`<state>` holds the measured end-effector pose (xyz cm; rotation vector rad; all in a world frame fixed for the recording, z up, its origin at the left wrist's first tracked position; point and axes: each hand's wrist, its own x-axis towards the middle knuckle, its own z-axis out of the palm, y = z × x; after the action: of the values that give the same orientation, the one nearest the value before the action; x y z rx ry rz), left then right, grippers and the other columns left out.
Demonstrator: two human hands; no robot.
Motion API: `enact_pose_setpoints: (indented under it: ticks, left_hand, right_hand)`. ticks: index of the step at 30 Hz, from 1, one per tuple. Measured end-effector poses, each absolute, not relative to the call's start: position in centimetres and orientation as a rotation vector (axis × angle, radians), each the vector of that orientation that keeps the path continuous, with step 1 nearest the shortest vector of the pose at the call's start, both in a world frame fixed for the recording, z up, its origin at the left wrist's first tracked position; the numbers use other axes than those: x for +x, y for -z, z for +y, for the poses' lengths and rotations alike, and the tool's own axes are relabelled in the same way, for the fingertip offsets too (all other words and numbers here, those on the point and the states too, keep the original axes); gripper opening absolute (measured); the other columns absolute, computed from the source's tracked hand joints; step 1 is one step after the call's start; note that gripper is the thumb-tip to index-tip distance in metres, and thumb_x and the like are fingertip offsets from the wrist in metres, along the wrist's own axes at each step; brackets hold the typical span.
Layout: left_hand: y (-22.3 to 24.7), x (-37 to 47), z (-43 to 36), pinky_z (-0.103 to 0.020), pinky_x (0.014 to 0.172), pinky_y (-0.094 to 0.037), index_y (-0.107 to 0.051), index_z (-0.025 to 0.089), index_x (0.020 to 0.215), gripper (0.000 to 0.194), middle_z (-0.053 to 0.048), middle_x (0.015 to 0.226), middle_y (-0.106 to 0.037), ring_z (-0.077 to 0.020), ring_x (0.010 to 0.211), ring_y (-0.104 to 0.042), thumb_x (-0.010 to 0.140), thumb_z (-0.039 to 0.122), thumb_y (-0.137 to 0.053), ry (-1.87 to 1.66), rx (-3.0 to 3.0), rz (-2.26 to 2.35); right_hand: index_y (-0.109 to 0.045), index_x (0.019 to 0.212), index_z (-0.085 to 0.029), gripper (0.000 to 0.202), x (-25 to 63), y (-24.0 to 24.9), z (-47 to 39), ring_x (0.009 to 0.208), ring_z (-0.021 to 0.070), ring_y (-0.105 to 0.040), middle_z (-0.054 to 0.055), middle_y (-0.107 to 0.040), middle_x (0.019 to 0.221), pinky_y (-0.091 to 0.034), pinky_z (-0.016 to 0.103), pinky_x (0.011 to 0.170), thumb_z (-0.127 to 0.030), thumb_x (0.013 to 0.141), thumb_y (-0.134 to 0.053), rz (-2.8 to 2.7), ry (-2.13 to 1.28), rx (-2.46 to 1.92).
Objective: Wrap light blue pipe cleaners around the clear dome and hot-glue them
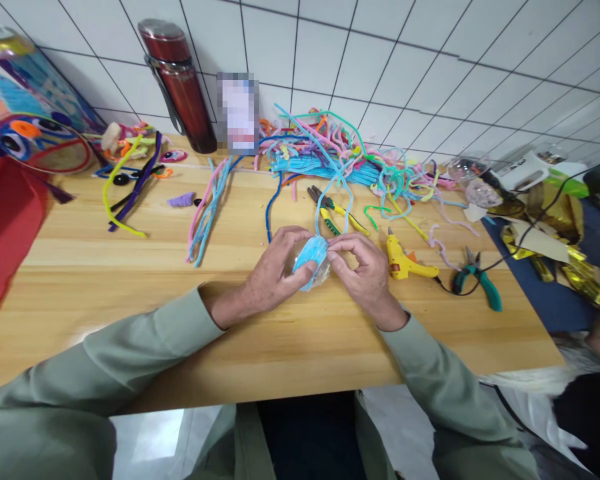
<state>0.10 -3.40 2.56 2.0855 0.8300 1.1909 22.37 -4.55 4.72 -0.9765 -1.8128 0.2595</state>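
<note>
Left hand [273,273]: curled round a clear ball [323,275], above the bench [280,353].
Right hand [365,273]: pinching blue pipe cleaners [312,251] at the ball's right.
Wrapping: seemingly in hand; next calls for a firm left grip, loose far strands drawn snug.

Held in left hand [273,275], touched at edge by right hand [364,275]: clear rounded plastic piece [322,275] partly covered in fuzzy light-blue stems [314,251]. Laid on pale wooden surface [290,353]: green-and-yellow-handled pliers [340,211], yellow plastic glue gun [400,263].
</note>
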Motion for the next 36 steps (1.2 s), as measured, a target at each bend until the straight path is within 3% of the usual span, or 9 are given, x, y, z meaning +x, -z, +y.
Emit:
enact_pose_setpoints:
  ticks: [18,25,31,36]
  left_hand:
    - [-3.2,0.3,-3.1,-0.049,0.109,-0.06,-0.057,0.023,0.135,0.037,-0.012,0.132,-0.069,-0.0266,0.123,-0.07,0.102,0.033,-0.07,-1.162,2.04,0.844]
    - [-3.2,0.6,-3.5,-0.045,0.103,-0.062,-0.059,0.022,0.128,0.033,-0.011,0.126,-0.069,-0.0253,0.117,-0.071,0.1,0.035,-0.07,-1.192,1.891,0.91]
    - [-3.3,0.6,-3.6,-0.045,0.103,-0.061,-0.06,0.023,0.126,0.033,-0.011,0.127,-0.07,-0.0261,0.117,-0.071,0.097,0.033,-0.071,-1.205,1.816,0.942]
    - [-2.8,0.6,-3.5,-0.044,0.102,-0.061,-0.06,0.023,0.126,0.033,-0.01,0.124,-0.07,-0.0253,0.115,-0.071,0.098,0.035,-0.071,-1.222,1.814,0.94]
  right_hand:
    - [-0.075,0.098,-0.027,0.007,22.3,-4.8,-4.6,0.1,0.0232,-0.081,0.004,-0.084,0.104,-0.067,0.043,0.091,-0.021,0.101,-0.073,-1.849,-0.251,-0.974]
    - [-0.076,0.117,-0.028,0.014,22.5,-5.1,-5.2,0.121,0.0288,-0.078,0.009,-0.081,0.127,-0.065,0.053,0.105,-0.026,0.105,-0.07,-1.871,-0.09,-1.003]
    - [-0.074,0.127,-0.027,0.025,22.3,-5.5,-6.2,0.111,0.0291,-0.078,0.01,-0.079,0.115,-0.067,0.051,0.097,-0.022,0.102,-0.072,-1.924,0.014,-0.994]
    - [-0.068,0.139,-0.026,0.038,21.9,-5.4,-6.6,0.126,0.0337,-0.075,0.015,-0.076,0.136,-0.065,0.057,0.106,-0.028,0.102,-0.073,-2.016,-0.066,-0.947]
